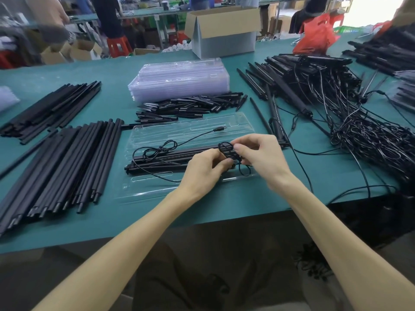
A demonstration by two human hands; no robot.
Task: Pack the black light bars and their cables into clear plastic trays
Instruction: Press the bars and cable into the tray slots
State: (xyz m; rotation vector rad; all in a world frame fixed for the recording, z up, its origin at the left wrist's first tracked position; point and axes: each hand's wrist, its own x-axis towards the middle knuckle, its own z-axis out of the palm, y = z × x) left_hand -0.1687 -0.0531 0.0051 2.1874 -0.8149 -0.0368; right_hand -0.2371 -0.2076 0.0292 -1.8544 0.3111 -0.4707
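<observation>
Two hands, left hand (205, 168) and right hand (258, 153), both pinch the coiled cable (226, 151). Light bar (170, 157) lies lengthwise left-to-right in the clear tray (157, 131).

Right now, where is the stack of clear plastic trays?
In the head view, the stack of clear trays sits mid-table, just behind the pile of short black pieces and in front of the cardboard box.
</observation>
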